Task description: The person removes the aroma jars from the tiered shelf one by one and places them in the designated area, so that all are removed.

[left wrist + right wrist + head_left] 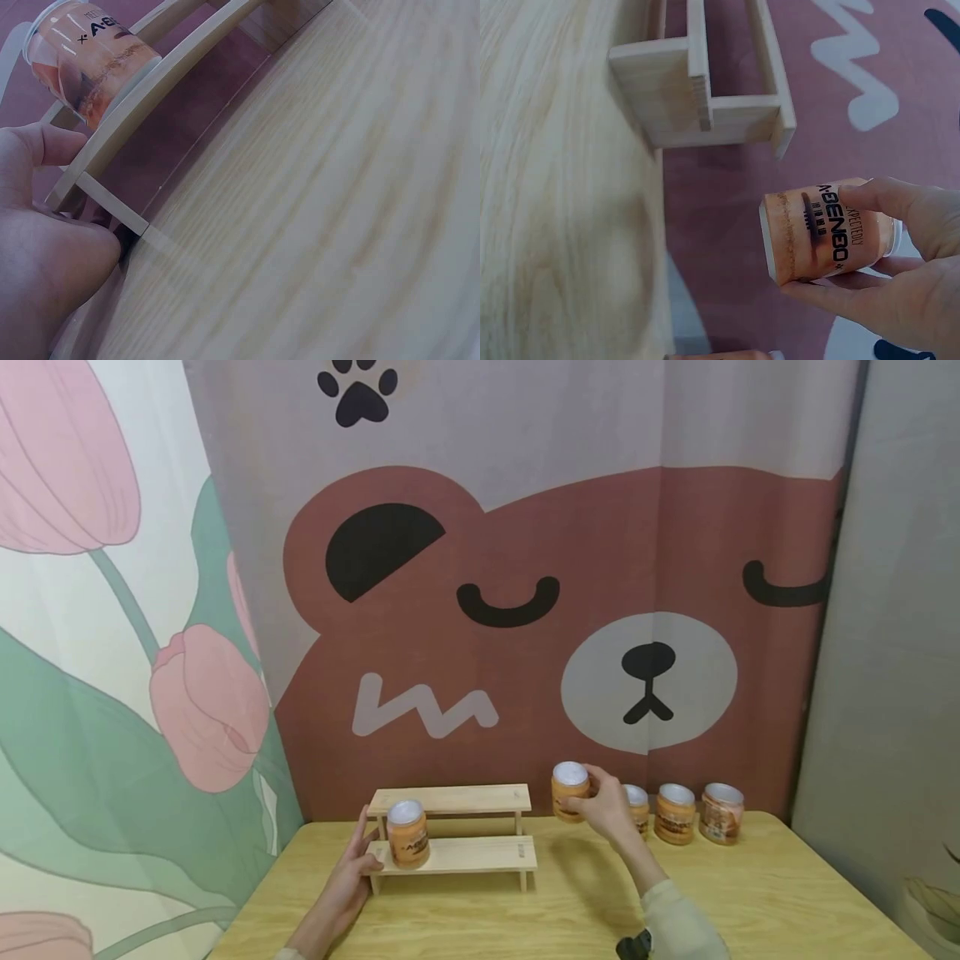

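Note:
A two-step wooden rack (480, 856) stands on the table, its left end held by my left hand (351, 872). In the left wrist view the thumb and index finger lie about the end of the lower board (142, 90). An orange jar (408, 839) with a whitish lid sits at the left of the lower step. My right hand (609, 810) grips a similar orange jar (568, 793) in the air, right of the rack. The right wrist view shows that jar (821, 234) between thumb and fingers, with dark lettering on its label.
To the right, a row of similar jars stands on the table (750, 893): one partly hidden by my right hand, a middle jar (675, 816) and an end jar (722, 815). A curtain (525, 693) with a bear print hangs behind the table.

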Demonstrator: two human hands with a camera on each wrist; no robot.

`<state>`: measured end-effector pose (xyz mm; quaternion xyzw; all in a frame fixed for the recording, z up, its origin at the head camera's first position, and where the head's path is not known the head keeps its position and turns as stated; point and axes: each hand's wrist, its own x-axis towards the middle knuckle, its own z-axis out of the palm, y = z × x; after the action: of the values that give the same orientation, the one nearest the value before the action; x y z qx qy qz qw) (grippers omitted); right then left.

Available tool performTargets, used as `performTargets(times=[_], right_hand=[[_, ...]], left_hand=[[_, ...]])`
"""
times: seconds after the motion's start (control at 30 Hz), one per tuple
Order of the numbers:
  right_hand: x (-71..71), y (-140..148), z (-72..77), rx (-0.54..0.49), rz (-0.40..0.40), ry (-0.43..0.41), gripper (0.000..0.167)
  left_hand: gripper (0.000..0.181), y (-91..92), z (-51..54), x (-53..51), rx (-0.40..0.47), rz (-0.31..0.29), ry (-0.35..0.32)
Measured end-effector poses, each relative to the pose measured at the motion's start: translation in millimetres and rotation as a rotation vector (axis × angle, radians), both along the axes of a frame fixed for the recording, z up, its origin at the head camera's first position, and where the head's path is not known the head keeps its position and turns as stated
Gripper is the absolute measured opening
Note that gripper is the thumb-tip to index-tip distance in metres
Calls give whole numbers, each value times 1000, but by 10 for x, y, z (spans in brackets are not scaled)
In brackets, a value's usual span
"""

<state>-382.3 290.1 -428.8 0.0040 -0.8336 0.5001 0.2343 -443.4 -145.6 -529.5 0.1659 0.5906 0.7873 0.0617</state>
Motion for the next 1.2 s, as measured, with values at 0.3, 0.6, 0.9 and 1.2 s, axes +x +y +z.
performTargets(times=[0.3, 0.6, 0.9, 1.2], right_hand=[[-76, 115, -155, 0, -17, -12, 74], [-150, 172, -308, 9, -10, -63, 75], [-199, 212, -456, -16, -13, -49, 73], [-231, 236, -550, 14, -63, -61, 73]], left_hand=[[105, -7, -14, -16, 5, 14, 0], [105, -4, -15, -17, -5, 8, 3], [104, 6, -24, -17, 31, -9, -1], [102, 2, -15, -11, 62, -14, 4]])
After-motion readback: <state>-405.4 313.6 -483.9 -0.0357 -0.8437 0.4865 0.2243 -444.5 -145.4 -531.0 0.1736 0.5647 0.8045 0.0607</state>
